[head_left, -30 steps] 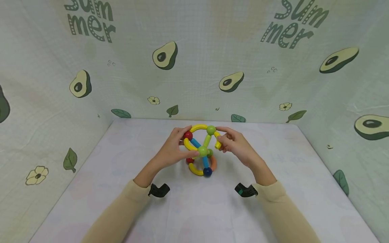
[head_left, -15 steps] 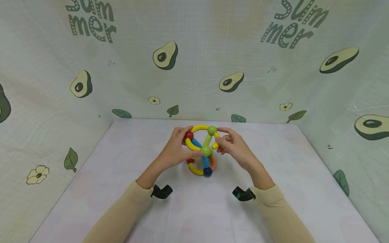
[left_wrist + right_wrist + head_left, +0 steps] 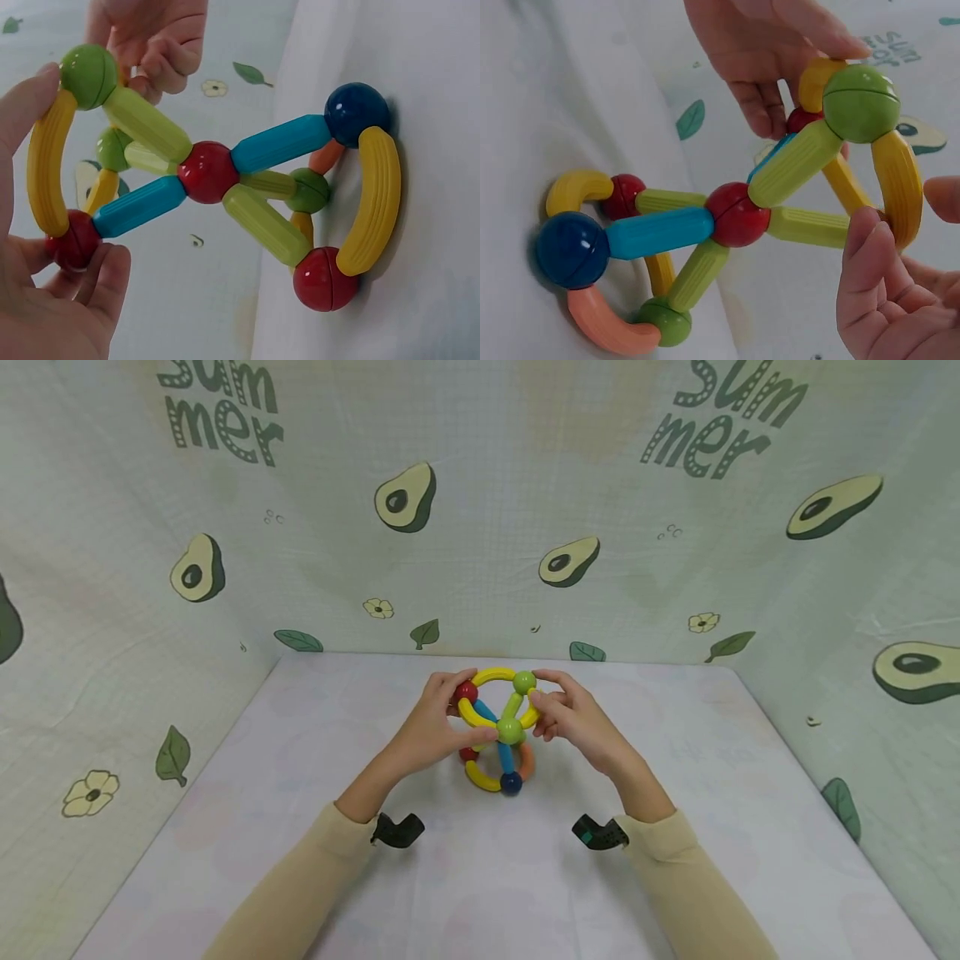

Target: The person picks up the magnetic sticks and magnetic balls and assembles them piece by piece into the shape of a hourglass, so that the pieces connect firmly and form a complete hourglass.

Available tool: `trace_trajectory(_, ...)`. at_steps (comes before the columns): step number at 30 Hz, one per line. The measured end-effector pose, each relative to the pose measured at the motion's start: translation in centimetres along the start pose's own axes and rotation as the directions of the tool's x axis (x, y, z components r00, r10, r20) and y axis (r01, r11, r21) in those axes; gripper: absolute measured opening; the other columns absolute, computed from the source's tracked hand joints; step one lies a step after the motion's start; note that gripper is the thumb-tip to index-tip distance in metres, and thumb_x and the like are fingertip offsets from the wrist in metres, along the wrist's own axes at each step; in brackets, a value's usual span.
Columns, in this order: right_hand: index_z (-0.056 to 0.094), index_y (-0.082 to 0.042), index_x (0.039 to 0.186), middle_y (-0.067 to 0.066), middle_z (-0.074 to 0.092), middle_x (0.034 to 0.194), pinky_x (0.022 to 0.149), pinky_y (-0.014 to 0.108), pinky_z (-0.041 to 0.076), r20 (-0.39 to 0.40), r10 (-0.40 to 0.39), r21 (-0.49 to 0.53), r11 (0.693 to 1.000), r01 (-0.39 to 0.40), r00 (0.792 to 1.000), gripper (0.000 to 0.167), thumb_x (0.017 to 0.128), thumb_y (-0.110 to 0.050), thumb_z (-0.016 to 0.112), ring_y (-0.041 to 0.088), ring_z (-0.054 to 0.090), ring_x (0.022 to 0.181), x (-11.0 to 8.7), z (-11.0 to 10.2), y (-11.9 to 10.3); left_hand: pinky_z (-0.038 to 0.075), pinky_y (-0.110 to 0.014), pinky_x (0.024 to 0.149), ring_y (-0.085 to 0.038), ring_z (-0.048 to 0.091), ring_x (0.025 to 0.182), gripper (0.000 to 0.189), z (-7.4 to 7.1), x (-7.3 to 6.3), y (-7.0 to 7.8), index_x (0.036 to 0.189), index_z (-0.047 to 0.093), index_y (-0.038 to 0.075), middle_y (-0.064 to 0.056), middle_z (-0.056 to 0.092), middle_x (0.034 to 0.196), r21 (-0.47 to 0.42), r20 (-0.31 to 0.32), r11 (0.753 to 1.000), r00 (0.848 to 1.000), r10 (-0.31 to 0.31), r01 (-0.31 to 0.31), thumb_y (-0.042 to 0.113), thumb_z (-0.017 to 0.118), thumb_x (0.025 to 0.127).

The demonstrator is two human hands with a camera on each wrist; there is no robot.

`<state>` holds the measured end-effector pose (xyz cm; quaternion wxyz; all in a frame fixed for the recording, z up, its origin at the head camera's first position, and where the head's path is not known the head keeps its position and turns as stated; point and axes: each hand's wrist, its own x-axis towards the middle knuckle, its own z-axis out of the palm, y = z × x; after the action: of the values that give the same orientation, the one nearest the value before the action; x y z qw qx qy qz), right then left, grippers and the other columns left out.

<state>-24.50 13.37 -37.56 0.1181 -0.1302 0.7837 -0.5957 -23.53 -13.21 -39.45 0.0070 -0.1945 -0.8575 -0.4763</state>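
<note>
A magnetic ball-and-stick toy (image 3: 208,172) stands on the table, straight blue and light green sticks crossing at a red centre ball (image 3: 737,215). My left hand (image 3: 429,727) holds its upper ring: fingers around a red ball (image 3: 75,240), thumb against the front green ball (image 3: 510,731). With my right hand (image 3: 576,720) I pinch a curved yellow stick (image 3: 901,191). That stick spans the two upper green balls, meeting the rear green ball (image 3: 524,682) and the front one. Another curved yellow stick (image 3: 49,165) joins the front green ball to the red one.
The toy's lower ring rests on the white table (image 3: 495,885), with a dark blue ball (image 3: 511,783), an orange curved stick (image 3: 611,322) and yellow curved sticks. Behind and beside it hangs avocado-print cloth (image 3: 480,527). Black wrist devices (image 3: 397,832) sit at both cuffs.
The lower end of the right hand's yellow stick has swung left, from hanging free to meeting the front green ball. The upper ring has shifted slightly right.
</note>
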Motion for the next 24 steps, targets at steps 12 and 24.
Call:
trace_trajectory(12,0.057,-0.008,0.147,0.015,0.066,0.086,0.063,0.024,0.053,-0.018,0.024,-0.123,0.992,-0.026,1.0,0.047,0.111,-0.037,0.055,0.025,0.06,0.07,2.3,-0.9,0.0,0.051,-0.049,0.112,-0.027,0.055,0.126,0.09,-0.6,0.6,-0.3,0.164,0.04,0.016,-0.012,0.045,0.143,-0.032,0.048,0.999,0.999,0.015,-0.013,0.039,0.086,0.091)
trace_trajectory(24,0.059,-0.006,0.144,0.015,0.066,0.086,0.062,0.023,0.053,0.004,0.051,-0.125,0.991,-0.05,0.999,0.046,0.11,-0.037,0.057,0.021,0.058,0.067,3.0,-1.3,-0.5,0.052,-0.053,0.111,-0.029,0.056,0.126,0.088,-1.0,1.2,0.1,0.163,0.04,0.015,-0.014,0.045,0.146,-0.005,0.07,0.999,0.997,-0.032,0.032,0.045,0.083,0.092)
